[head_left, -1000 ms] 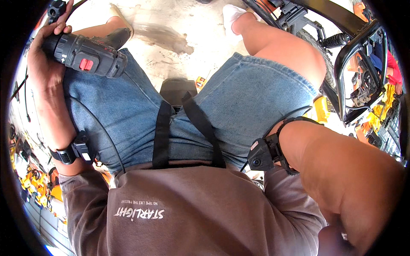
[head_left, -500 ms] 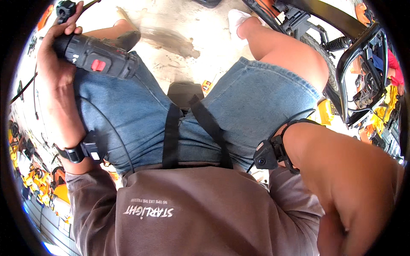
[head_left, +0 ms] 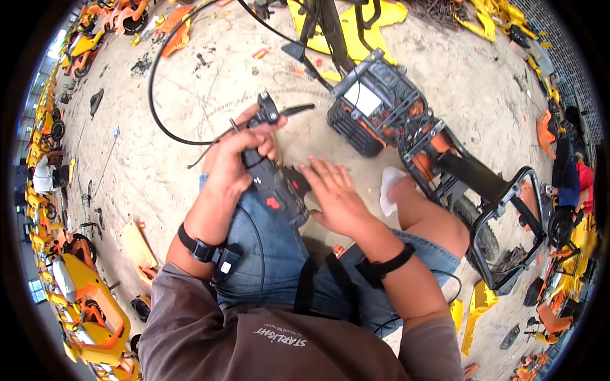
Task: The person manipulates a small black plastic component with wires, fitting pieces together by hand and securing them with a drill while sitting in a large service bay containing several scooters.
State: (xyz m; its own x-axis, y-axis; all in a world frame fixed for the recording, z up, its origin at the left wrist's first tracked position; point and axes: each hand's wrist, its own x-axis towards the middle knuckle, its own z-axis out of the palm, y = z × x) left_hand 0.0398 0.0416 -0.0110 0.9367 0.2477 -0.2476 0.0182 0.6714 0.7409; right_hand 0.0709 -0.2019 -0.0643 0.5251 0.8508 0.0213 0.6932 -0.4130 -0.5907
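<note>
My left hand [head_left: 236, 162], closed, holds a black cordless drill with a red switch [head_left: 278, 197] together with a black brake lever assembly [head_left: 268, 109], from which a cable runs. My right hand [head_left: 335, 195] is beside the drill's right side, fingers stretched and apart over its base; whether they touch it I cannot tell. Just beyond both hands, at right, stands a partly stripped black vehicle frame [head_left: 467, 171] with orange parts and a battery-like black unit with a white label [head_left: 362, 98].
Yellow panels [head_left: 381, 16] lie at the top. Scattered parts lie on the concrete floor [head_left: 108, 165]. Rows of yellow and orange vehicles [head_left: 89, 298] line the left. At far right, another person in red [head_left: 581, 181] is among yellow parts. A yellow strip [head_left: 476, 311] lies lower right.
The view has swung up to show more floor and vehicle. My left hand and drill have moved toward the middle; my right hand has come up from the lower right to beside the drill.
</note>
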